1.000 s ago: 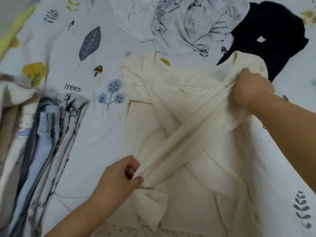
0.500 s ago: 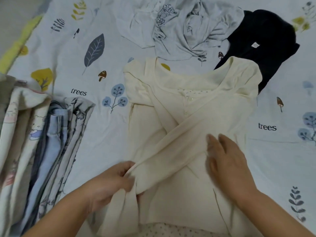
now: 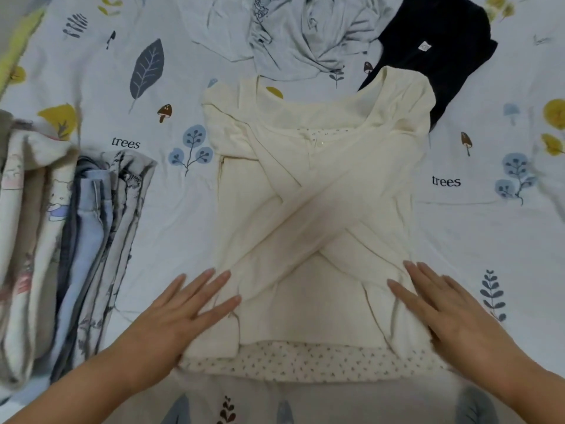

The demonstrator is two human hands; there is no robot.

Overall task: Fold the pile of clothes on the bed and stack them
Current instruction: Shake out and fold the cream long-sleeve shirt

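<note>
A white bed sheet [image 3: 305, 399] printed with leaves, mushrooms and "trees" covers the bed. At its centre lies a cream long-sleeved top [image 3: 318, 289], sleeves crossed. The left hand [image 3: 180, 313] and right hand [image 3: 449, 307] press flat on its lower corners, fingers straight. Folded clothes stack [image 3: 70, 240] sits left.

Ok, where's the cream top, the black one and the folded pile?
Cream top [image 3: 308, 209]: head view, where its two sleeves cross.
Black top [image 3: 437, 35]: head view, middle of the dark cloth near its small white label.
Folded pile [image 3: 88, 240]: head view, the pale blue piece in the stack at the left.
</note>
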